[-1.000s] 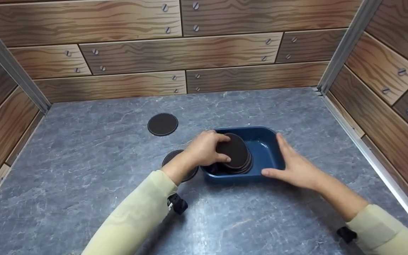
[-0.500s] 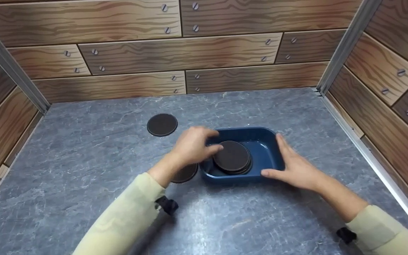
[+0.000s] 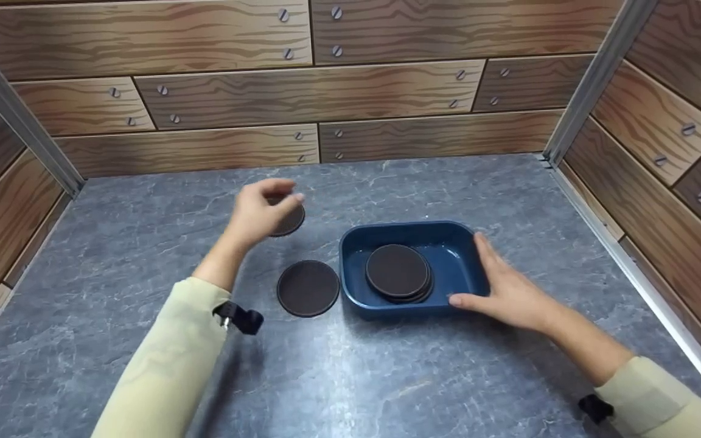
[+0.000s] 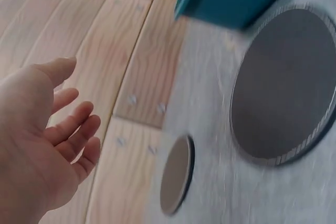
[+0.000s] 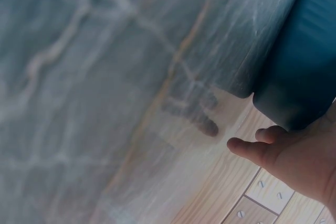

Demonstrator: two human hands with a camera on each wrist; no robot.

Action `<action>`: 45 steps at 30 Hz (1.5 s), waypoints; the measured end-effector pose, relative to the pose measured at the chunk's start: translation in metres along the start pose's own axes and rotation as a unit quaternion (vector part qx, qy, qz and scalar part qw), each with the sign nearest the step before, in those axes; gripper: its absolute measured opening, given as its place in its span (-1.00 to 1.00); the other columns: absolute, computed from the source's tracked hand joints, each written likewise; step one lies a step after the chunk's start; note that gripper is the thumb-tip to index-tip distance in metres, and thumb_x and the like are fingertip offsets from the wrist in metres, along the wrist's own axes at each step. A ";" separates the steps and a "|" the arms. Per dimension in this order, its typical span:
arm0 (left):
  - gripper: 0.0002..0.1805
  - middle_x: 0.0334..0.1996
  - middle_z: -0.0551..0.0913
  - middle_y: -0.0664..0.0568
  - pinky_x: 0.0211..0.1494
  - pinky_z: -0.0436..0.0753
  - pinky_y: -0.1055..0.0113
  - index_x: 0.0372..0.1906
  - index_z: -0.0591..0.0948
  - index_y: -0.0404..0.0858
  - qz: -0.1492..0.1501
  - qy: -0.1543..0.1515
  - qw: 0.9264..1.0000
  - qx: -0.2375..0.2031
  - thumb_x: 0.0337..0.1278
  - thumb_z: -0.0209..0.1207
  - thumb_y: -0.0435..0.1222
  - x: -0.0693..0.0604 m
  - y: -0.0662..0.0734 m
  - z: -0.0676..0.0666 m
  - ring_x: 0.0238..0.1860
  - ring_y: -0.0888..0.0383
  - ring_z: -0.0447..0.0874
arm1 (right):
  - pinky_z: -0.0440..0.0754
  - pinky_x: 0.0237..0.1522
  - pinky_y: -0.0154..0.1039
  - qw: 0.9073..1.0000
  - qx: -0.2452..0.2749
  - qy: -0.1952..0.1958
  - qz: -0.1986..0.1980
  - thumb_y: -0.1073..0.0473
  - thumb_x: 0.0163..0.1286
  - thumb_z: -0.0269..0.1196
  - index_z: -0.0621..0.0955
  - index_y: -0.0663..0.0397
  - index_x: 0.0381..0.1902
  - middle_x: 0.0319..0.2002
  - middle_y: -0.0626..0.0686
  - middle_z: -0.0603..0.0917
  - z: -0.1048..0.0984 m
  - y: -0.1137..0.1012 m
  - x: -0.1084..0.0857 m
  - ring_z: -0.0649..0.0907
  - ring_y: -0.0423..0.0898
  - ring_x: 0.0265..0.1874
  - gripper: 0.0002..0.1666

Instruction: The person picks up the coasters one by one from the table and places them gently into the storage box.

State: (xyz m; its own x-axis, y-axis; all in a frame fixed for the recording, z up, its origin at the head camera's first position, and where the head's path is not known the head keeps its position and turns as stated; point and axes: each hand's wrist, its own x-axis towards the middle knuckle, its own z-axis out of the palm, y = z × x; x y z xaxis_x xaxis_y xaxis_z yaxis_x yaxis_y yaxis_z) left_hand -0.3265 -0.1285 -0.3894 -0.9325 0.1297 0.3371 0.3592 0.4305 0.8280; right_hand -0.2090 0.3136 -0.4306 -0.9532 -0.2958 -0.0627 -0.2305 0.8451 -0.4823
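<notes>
My left hand (image 3: 256, 213) hovers over a dark round coaster (image 3: 289, 224) at the far left and partly covers it. Its fingers are loosely bent, with nothing between them in the left wrist view. A second dark coaster (image 3: 308, 289) lies flat, just left of a blue rectangular container (image 3: 451, 267). Inside that container, left of its middle, sits a low stack of coasters (image 3: 397, 271). My right hand (image 3: 512, 295) rests against the container's right end, fingers extended along the outside and thumb at the front right corner. The right wrist view shows the container's outer wall (image 5: 307, 61) beside this hand.
The grey marbled tabletop (image 3: 162, 255) is enclosed by a wood-patterned back wall (image 3: 216, 97) and side walls. A metal rail (image 3: 636, 261) runs along the right edge. Black wrist cameras (image 3: 241, 317) sit on both sleeves.
My left hand has let go of the coasters in the container and moved left and away from me, over the far coaster. The near coaster is uncovered. My right hand stays put.
</notes>
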 end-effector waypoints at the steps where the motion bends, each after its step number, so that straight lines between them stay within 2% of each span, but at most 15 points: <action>1: -0.59 0.01 0.78 -0.26 0.24 0.65 0.04 0.17 0.73 -0.39 -0.006 0.005 1.000 -0.004 0.32 0.42 -0.27 0.001 -0.004 -0.004 0.07 -0.12 0.75 | 0.00 0.54 0.40 1.000 0.001 0.001 0.000 -0.53 0.33 0.32 -0.38 0.08 0.72 0.70 0.32 -0.27 0.000 0.000 -0.001 -0.03 0.44 0.61 0.56; 8: -0.47 0.22 0.69 -0.24 0.40 0.51 0.03 0.31 0.66 -0.33 -0.057 0.014 0.998 0.000 0.35 0.42 -0.18 0.005 -0.034 -0.019 0.31 -0.16 0.60 | 0.02 0.53 0.41 1.000 0.005 0.004 -0.006 -0.49 0.35 0.35 -0.36 0.11 0.72 0.69 0.33 -0.25 -0.001 -0.001 -0.002 0.00 0.47 0.60 0.54; 16: -0.39 0.38 0.57 -0.26 0.56 0.31 -0.05 0.37 0.62 -0.35 -0.091 0.026 0.995 0.005 0.32 0.43 -0.16 0.008 -0.064 -0.018 0.48 -0.18 0.39 | 0.01 0.54 0.38 1.000 0.008 0.006 -0.009 -0.50 0.35 0.33 -0.36 0.12 0.72 0.70 0.32 -0.27 0.002 0.001 0.001 -0.02 0.44 0.61 0.54; 20: -0.35 0.42 0.53 -0.26 0.58 0.29 -0.01 0.41 0.59 -0.33 -0.111 0.017 0.994 0.017 0.31 0.44 -0.14 0.007 -0.077 -0.016 0.52 -0.17 0.34 | 0.01 0.54 0.39 1.000 0.008 0.004 -0.008 -0.51 0.35 0.32 -0.37 0.11 0.72 0.70 0.32 -0.28 0.002 0.001 0.002 -0.02 0.45 0.61 0.54; 26: -0.24 0.42 0.51 -0.31 0.53 0.36 0.02 0.49 0.50 -0.33 -0.137 -0.010 0.990 0.019 0.29 0.45 -0.11 0.004 -0.091 -0.015 0.47 -0.17 0.41 | 0.02 0.54 0.39 1.000 0.004 0.003 -0.007 -0.52 0.35 0.32 -0.37 0.11 0.72 0.69 0.33 -0.27 0.002 0.001 0.002 -0.01 0.46 0.61 0.54; 35: -0.15 0.43 0.50 -0.32 0.53 0.35 0.00 0.55 0.41 -0.34 -0.138 -0.047 0.989 0.038 0.27 0.47 -0.10 0.007 -0.097 -0.013 0.46 -0.18 0.42 | 0.05 0.53 0.41 1.000 0.007 0.009 -0.012 -0.45 0.34 0.37 -0.33 0.16 0.72 0.69 0.38 -0.20 0.001 0.000 -0.001 0.03 0.47 0.59 0.54; 40: -0.11 0.48 0.45 -0.28 0.60 0.24 0.02 0.56 0.40 -0.36 -0.126 -0.066 0.987 0.075 0.25 0.48 -0.08 0.009 -0.100 -0.010 0.54 -0.18 0.30 | 0.06 0.52 0.42 1.000 0.006 0.009 -0.011 -0.43 0.34 0.39 -0.33 0.17 0.72 0.68 0.39 -0.19 0.000 -0.002 0.000 0.04 0.49 0.58 0.54; 45: -0.12 0.48 0.44 -0.30 0.62 0.19 0.00 0.54 0.41 -0.37 -0.109 -0.071 0.985 0.112 0.23 0.49 -0.10 0.010 -0.103 -0.008 0.55 -0.23 0.27 | 0.05 0.52 0.42 1.000 0.006 0.008 -0.012 -0.43 0.35 0.39 -0.33 0.17 0.72 0.68 0.39 -0.20 -0.001 -0.002 0.000 0.02 0.49 0.59 0.53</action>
State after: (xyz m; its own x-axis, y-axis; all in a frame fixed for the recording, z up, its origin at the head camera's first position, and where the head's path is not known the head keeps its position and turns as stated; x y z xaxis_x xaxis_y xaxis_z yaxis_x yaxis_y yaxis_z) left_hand -0.3727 -0.1783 -0.4679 -0.9882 0.1283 0.0832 0.1470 0.6465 0.7487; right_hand -0.2084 0.3126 -0.4288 -0.9507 -0.3079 -0.0366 -0.2505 0.8323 -0.4945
